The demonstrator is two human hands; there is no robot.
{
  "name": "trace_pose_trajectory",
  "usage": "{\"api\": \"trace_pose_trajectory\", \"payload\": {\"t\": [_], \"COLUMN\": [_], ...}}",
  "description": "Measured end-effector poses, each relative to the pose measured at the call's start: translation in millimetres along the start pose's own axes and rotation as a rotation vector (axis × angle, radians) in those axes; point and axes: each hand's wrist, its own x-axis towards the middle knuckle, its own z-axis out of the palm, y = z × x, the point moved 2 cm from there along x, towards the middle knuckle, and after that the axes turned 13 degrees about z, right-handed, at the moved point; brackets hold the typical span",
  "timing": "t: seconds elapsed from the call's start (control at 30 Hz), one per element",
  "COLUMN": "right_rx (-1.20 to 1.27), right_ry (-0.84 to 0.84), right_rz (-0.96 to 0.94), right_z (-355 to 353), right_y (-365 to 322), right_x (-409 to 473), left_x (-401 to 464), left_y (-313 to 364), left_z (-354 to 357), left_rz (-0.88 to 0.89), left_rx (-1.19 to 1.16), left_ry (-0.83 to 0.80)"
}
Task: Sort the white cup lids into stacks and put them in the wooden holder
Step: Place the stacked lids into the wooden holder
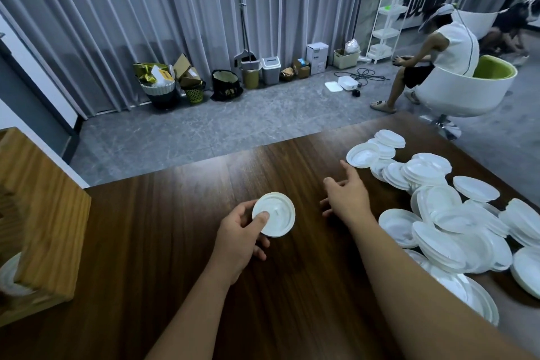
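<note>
Left hand (239,238) grip pinches one white lid (273,214); right hand (347,197), fingers spread, hovers beside the lid pile (444,213) on the worktop (175,213).

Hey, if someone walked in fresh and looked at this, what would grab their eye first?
Probably the big jumble of white cup lids sprawled over the right side of the dark wooden table. Next, the left hand gripping a single lid at centre, with the right hand open and stretched toward the pile. The wooden holder sits at the far left edge.
</note>
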Motion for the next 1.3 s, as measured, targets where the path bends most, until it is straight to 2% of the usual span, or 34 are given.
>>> {"api": "trace_pose_trajectory", "payload": {"t": [0.1,0.33,0.63,0.77,0.87,0.93,1.0,1.17,1.23,1.3], "right_rx": [-0.221,-0.458,-0.477,-0.411,-0.263,-0.167,-0.173,-0.458,-0.442,-0.299], "right_ry": [0.142,0.192,0.073,-0.008,0.087,0.174,0.2,-0.039,-0.128,-0.207], "right_rz": [-0.022,-0.019,-0.068,-0.125,-0.175,-0.173,-0.16,-0.118,-0.116,-0.085], "right_z": [-16,-14,6,19,15,8,3,12,22,32], "right_y": [-8,-18,3,22,27,25,21,4,5,11], "right_x": [24,34,-11,-39,-49,-47,-38,-27,-36,-50], "left_x": [1,4,3,7,11,9,5,-9,-14,-21], "left_y": [-3,-6,-7,-10,-12,-12,-11,-7,-5,-3], "left_z": [-1,-3,-3,-13,-26,-31,-34,-40,-44,-47], "left_rz": [0.012,0.017,0.022,0.014,0.015,0.043,0.049,0.032,0.004,-0.019], "left_rx": [-0.015,-0.032,-0.088,-0.222,-0.197,-0.092,-0.017,0.034,0.009,-0.014], "left_ry": [0.002,0.012,0.055,0.294,0.446,0.456,0.414,0.321,0.308,0.299]}}
